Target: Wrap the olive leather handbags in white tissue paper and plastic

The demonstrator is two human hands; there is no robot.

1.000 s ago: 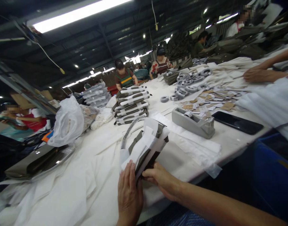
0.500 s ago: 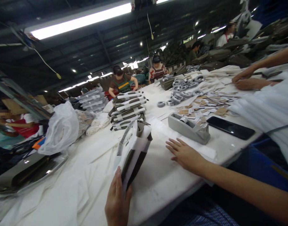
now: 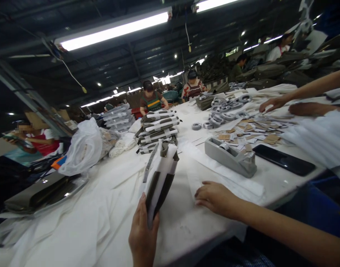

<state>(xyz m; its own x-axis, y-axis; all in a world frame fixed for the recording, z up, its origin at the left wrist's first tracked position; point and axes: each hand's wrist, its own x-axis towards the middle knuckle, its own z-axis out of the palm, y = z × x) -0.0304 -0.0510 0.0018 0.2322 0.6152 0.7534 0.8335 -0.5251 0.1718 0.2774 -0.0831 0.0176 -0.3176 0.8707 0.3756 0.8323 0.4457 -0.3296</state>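
My left hand (image 3: 144, 231) grips the lower end of a folded dark olive fabric bag (image 3: 166, 187), held upright and tilted over the table. White wrapping runs along the bag's side, and a grey-wrapped strap (image 3: 150, 163) shows at its left. To the right, my right hand (image 3: 214, 198) is low over the tabletop. Its fingers are curled and pressed together at the edge of a thin white sheet (image 3: 196, 174). Just beyond that hand stands a grey tape dispenser (image 3: 228, 157), with a black phone (image 3: 283, 159) beside it.
A stack of wrapped olive bags (image 3: 159, 129) stands farther back on the white table (image 3: 175, 237). Grey wrapped rings (image 3: 221, 109) and scattered paper tags (image 3: 250, 131) lie behind the dispenser. A co-worker's hands (image 3: 275, 104) reach in from the right. A white plastic bag (image 3: 82, 148) sits left.
My right hand has drawn slightly nearer to me, and its spread fingers have curled in at the white sheet, which has shifted. My left hand still holds the bag. The view has turned slightly left.
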